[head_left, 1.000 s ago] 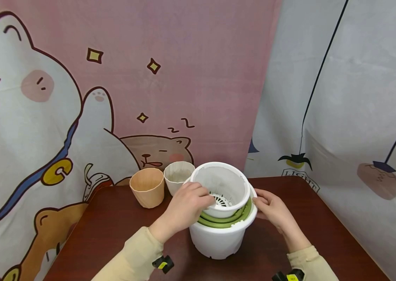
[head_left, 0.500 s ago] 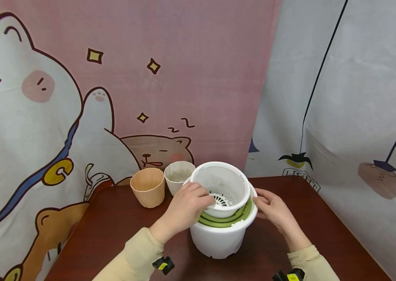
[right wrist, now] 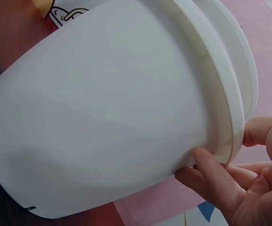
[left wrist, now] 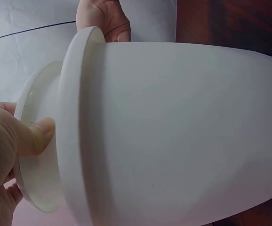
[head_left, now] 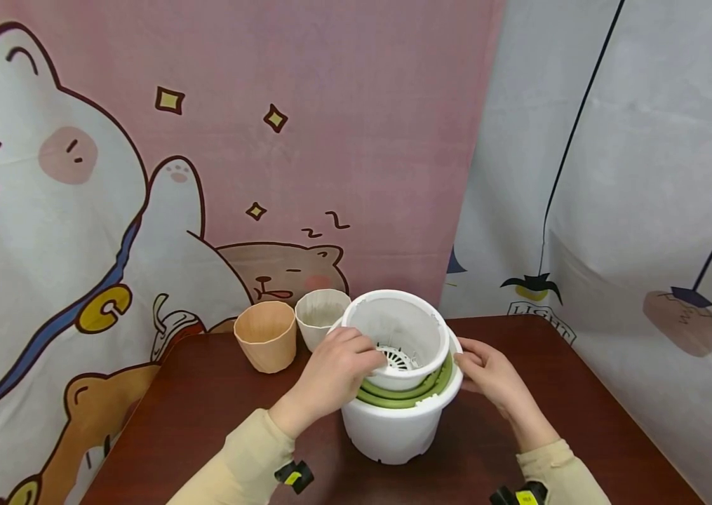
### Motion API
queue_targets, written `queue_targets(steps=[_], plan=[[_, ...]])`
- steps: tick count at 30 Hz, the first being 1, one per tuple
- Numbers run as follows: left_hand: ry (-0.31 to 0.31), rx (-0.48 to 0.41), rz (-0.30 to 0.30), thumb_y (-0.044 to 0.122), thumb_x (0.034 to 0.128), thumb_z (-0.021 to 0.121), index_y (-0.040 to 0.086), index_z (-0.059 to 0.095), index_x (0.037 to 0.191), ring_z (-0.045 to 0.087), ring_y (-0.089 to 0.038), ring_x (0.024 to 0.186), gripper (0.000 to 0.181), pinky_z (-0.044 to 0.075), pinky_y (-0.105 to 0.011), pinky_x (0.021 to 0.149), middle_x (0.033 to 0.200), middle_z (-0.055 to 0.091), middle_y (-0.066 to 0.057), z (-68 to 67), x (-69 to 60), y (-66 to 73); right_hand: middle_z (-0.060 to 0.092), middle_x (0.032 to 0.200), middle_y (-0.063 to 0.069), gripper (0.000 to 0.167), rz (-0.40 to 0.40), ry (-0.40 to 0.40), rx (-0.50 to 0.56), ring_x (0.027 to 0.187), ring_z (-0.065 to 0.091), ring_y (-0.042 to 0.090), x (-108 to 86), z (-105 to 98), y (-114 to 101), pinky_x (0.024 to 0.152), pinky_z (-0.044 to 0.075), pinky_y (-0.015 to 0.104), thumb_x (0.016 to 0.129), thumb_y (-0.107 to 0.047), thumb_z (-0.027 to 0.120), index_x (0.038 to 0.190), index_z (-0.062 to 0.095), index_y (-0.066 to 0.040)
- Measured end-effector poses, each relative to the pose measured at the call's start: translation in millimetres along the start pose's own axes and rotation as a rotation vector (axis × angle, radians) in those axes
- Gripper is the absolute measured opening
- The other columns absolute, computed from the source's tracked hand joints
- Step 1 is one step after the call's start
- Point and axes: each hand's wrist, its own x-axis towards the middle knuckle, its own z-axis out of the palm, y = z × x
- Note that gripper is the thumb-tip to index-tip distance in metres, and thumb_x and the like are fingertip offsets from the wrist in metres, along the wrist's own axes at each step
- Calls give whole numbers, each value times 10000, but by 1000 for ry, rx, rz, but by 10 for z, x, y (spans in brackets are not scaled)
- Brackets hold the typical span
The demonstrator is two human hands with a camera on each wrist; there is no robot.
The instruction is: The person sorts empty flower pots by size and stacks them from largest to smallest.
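From the head view, with the large white pot (head_left: 391,433) as the dial's centre, a peach pot (head_left: 266,356) is standing toward 10 o'clock on the dark table (head_left: 198,421). Just beside it, a cream pot (head_left: 313,338) is standing toward 11. The left hand (head_left: 335,365) is pinching the small white pot (head_left: 398,326) at its 8 o'clock rim. That pot is sitting inside green rims (head_left: 409,395), which are nesting within the large pot. The right hand (head_left: 490,375) is gripping the large pot's rim at 3 o'clock.
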Motion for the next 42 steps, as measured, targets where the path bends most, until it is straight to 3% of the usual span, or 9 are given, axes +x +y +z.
queue_targets(steps=[23, 30, 42], plan=[[-38, -31, -15, -17, 775, 732, 173, 738, 880, 585, -162, 852, 217, 479, -329, 808, 863, 665, 52, 103, -123, 7, 552, 1327, 299, 563, 17, 3, 3, 1009, 680, 299, 1, 3, 10, 776, 584, 389, 998, -205, 602, 1443, 403, 76], [-42, -76, -50, 18, 710, 787, 171, 727, 953, 594, -156, 927, 293, 471, -322, 865, 937, 660, 60, 28, -131, 23, 548, 1326, 307, 562, 16, -1, 5, 1013, 676, 306, 0, -5, 9, 788, 581, 408, 997, -202, 604, 1438, 405, 83], [-16, -80, -145, 215, 708, 896, 169, 692, 1139, 591, -139, 1045, 479, 456, -346, 951, 1085, 647, 48, -158, -211, -19, 550, 1323, 309, 557, 15, 0, -3, 1015, 676, 312, 3, -5, 3, 779, 583, 387, 996, -197, 604, 1436, 407, 83]])
